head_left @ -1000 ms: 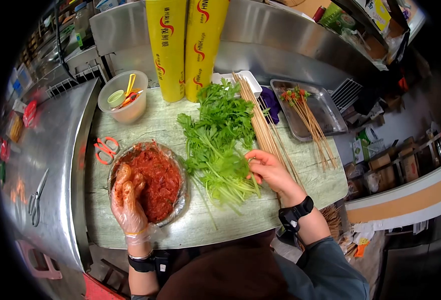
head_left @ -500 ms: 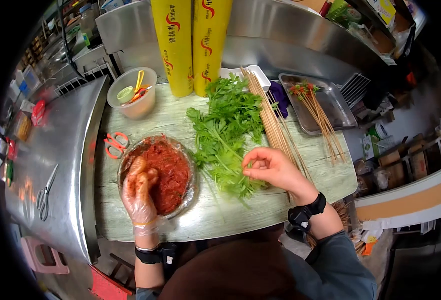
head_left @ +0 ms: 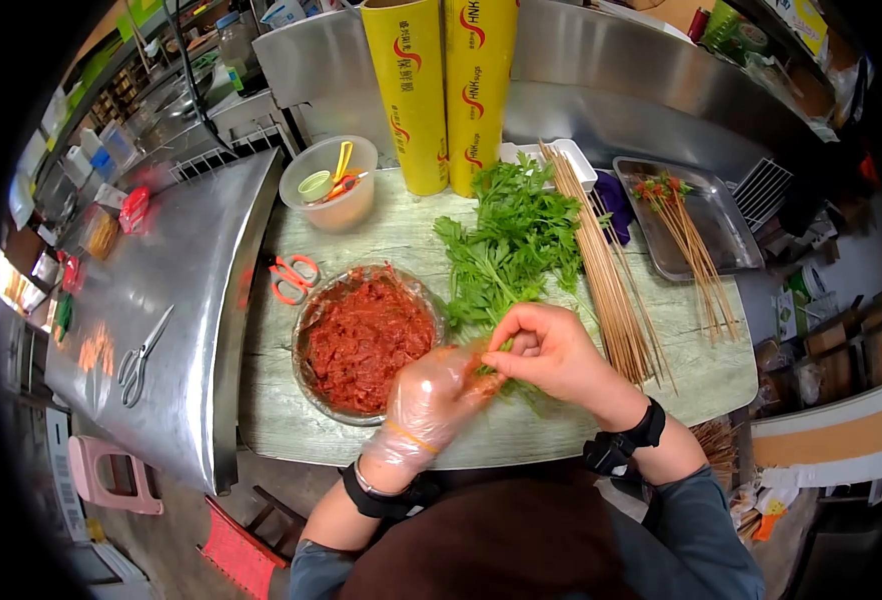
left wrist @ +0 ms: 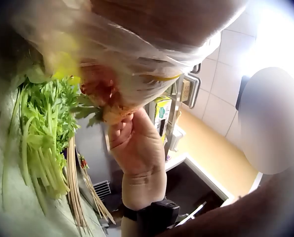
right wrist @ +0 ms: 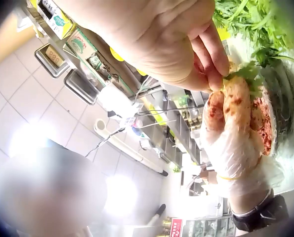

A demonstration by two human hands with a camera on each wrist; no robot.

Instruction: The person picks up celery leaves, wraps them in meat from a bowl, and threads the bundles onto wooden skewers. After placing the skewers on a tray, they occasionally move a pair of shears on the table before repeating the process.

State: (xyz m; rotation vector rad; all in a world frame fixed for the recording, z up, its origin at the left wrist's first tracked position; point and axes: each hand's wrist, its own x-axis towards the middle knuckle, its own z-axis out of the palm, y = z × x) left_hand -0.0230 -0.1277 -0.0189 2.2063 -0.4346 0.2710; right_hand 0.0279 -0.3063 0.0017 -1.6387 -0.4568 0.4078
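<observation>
My left hand (head_left: 433, 395), in a clear plastic glove smeared with red, has its fingers bent round some red marinated meat (left wrist: 98, 88). My right hand (head_left: 551, 350), bare, meets its fingertips and pinches a small sprig of leafy celery (right wrist: 251, 73). Part of the sprig and most of the held meat are hidden by the fingers. Left of the hands stands a plastic-lined bowl (head_left: 439, 305) of red marinated meat (head_left: 366, 340). Just beyond them lies a pile of leafy celery (head_left: 516, 225).
Bamboo skewers (head_left: 606, 280) lie right of the celery. A metal tray (head_left: 726, 245) holds several loaded skewers (head_left: 691, 235). Orange-handled scissors (head_left: 294, 278) and a plastic tub (head_left: 331, 212) are at the left. Two yellow cling film rolls (head_left: 411, 100) stand at the back.
My left hand has come out of the meat bowl and moved right to meet my right hand. The right hand has drawn a sprig from the celery pile; the head view has shifted.
</observation>
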